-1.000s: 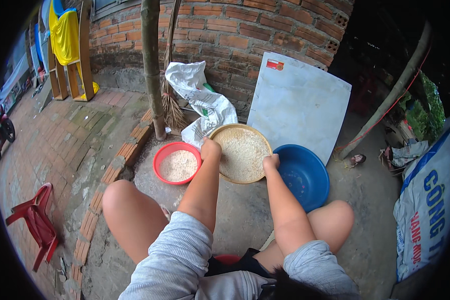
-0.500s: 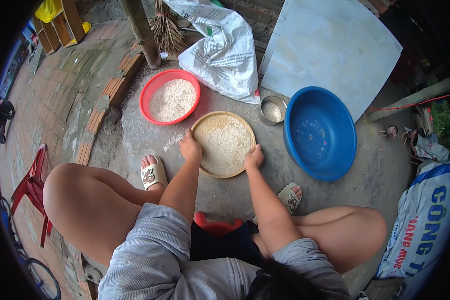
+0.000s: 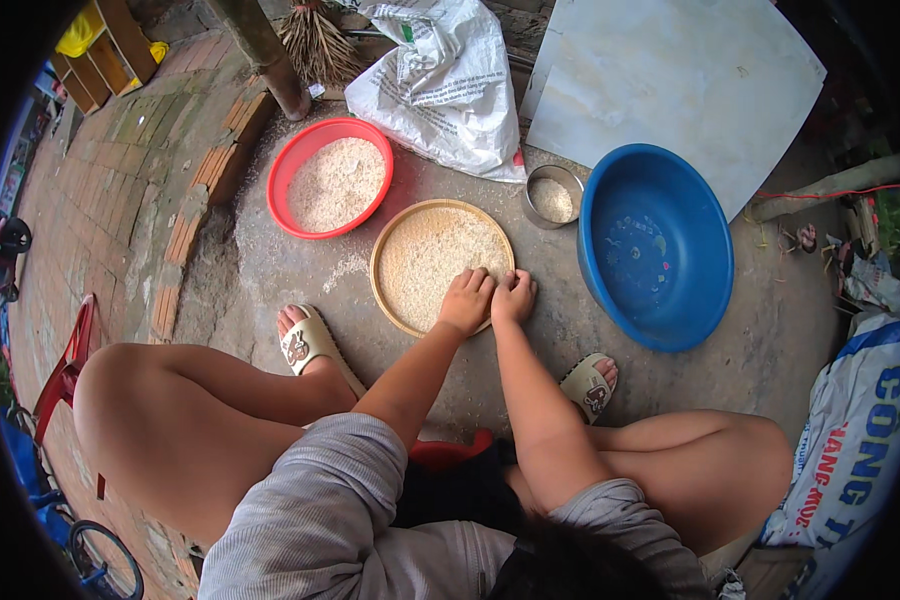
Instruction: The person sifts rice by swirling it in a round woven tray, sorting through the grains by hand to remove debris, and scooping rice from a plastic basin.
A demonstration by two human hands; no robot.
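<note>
A round woven bamboo tray (image 3: pixel 377 285) lies on the ground in front of me, spread with pale rice grains (image 3: pixel 425 262). My right hand (image 3: pixel 513 298) grips the tray's right rim with curled fingers. Beside it, nearly touching, my left hand (image 3: pixel 468 298) rests over the rice just inside that rim. Its fingers are bent and close together; whatever they pinch is too small to make out. Behind the tray to the left stands a red plastic basin (image 3: pixel 279 205) holding more whitish grain. A small metal pot (image 3: pixel 537 212) with some rice is behind the tray to the right.
A large blue basin (image 3: pixel 625 285) with a few specks inside stands at right. Behind are a white woven sack (image 3: pixel 450 120), a straw broom (image 3: pixel 315 48) and a pale flat sheet (image 3: pixel 670 90). Printed sacks (image 3: pixel 840 440) lean far right. Spilled grains (image 3: pixel 345 268) dot the concrete.
My left hand has let go of the tray's left rim and moved right, over the rice next to my right hand. The right hand stays on the rim.
</note>
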